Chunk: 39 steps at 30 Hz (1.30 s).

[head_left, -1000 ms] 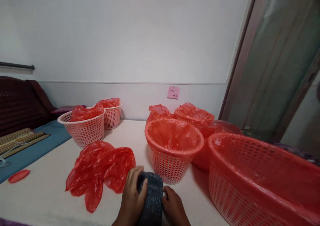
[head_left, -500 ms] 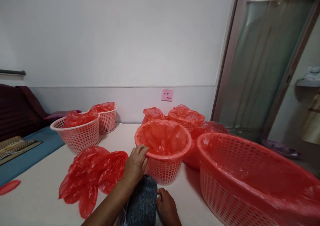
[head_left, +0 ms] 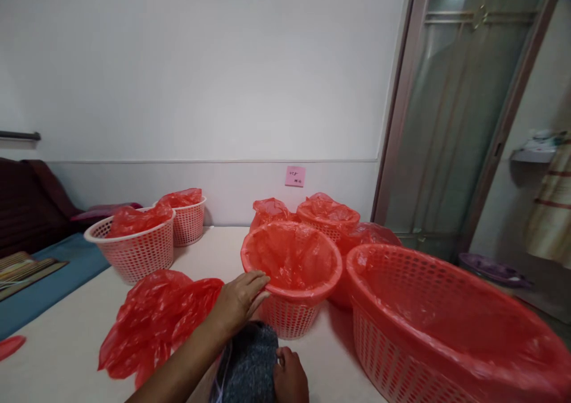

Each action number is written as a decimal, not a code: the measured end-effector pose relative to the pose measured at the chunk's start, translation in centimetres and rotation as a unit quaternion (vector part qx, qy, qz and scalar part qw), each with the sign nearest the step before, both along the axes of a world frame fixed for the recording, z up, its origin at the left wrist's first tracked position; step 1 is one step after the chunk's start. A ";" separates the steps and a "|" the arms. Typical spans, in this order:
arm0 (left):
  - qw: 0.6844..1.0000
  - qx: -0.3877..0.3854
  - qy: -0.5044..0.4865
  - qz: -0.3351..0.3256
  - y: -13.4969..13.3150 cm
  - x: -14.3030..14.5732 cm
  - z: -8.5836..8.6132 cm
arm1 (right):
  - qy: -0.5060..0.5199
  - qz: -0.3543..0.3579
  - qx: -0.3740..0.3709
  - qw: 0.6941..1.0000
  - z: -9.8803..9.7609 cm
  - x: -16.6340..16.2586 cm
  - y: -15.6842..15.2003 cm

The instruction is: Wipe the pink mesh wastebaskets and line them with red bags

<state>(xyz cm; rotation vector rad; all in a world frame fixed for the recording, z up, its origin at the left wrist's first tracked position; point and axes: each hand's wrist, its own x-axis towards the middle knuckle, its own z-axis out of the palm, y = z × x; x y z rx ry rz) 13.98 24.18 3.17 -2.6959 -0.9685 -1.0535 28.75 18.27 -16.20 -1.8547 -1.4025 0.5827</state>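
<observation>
My left hand rests on the near rim of a small pink mesh basket lined with a red plastic bag; the fingers curl over the rim. My right hand grips the right side of a dark grey knitted cloth that lies on the table's near edge, just in front of that basket. A loose heap of red plastic bags lies to the left of my left forearm.
A large red lined basket fills the right. More lined baskets stand behind the small one, and two pink baskets at the back left. A blue mat lies far left. A glass door stands at right.
My left hand left the grey cloth and moved forward onto the small basket's rim. My right hand stays on the cloth. The view shifted right and closer.
</observation>
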 end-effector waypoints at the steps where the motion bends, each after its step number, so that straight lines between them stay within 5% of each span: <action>1: 1.000 -0.001 0.000 -0.002 -0.3 0.0 0.0 | 0.005 -0.004 0.006 1.000 -0.1 0.0 0.0; 9: 0.999 -0.003 -0.034 0.030 -1.1 -1.0 -0.9 | 0.078 -0.032 0.095 0.992 -0.2 0.9 -1.1; 13: 0.998 -0.002 -0.046 0.045 -1.0 -0.9 -1.0 | 0.178 -0.042 0.135 0.974 2.5 2.3 -2.1; 16: 0.998 0.003 -0.050 0.047 -1.3 -0.2 -1.5 | 0.336 -0.046 0.149 0.929 6.8 3.5 -2.8; 20: 0.997 0.010 -0.052 0.049 -1.8 0.4 -2.1 | 0.561 -0.016 0.127 0.818 12.2 4.2 -3.3; 24: 0.997 0.018 -0.050 0.050 -2.1 0.4 -2.1 | 0.633 0.015 0.126 0.763 15.4 3.9 -3.0; 28: 0.997 0.030 -0.047 0.050 -2.5 0.1 -2.1 | 0.618 0.021 0.140 0.773 17.0 3.6 -2.5; 39: 0.996 0.027 -0.033 0.075 -3.0 -0.5 -2.3 | 0.405 0.003 0.164 0.899 17.7 3.2 -2.7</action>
